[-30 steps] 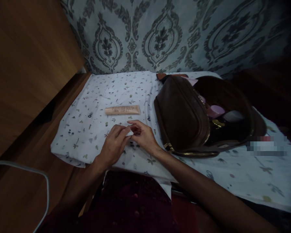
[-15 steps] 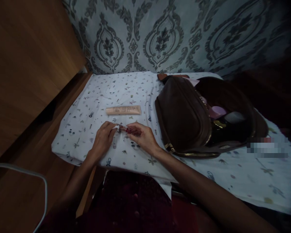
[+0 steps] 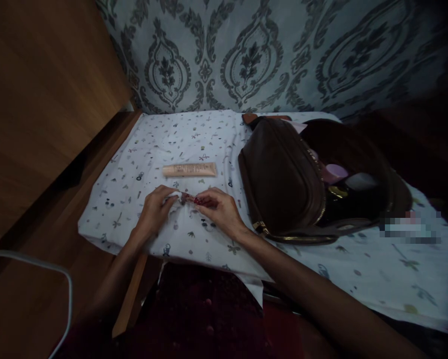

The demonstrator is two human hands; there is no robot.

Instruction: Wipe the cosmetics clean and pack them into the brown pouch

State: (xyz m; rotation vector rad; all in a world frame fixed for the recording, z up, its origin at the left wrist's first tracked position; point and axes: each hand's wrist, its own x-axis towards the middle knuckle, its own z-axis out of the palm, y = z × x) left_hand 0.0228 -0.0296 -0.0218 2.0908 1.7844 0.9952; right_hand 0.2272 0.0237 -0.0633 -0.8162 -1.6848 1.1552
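Note:
In the head view, my left hand [image 3: 157, 209] pinches a small crumpled white piece [image 3: 177, 195], which looks like tissue. It presses against one end of a small, slim, clear and red item [image 3: 188, 197]. My right hand [image 3: 219, 208] grips the other, dark red end of that item between thumb and fingers. The item resembles a little cosmetic tube, though the fingers cover much of it. Just beyond both hands, a beige squeeze tube [image 3: 189, 169] lies flat on the white patterned cloth [image 3: 194, 132].
To the right stands an open brown zippered bag [image 3: 280, 174], with a pink-lilac item [image 3: 335, 172] and other things inside. A patterned wall [image 3: 250, 60] rises behind the cloth. Wooden furniture [image 3: 48, 99] is at the left, and a white cable [image 3: 70, 294] hangs at lower left.
My left hand has shifted very slightly left and up, and more of the white piece shows. My right hand stays nearly in place, still gripping the slim item.

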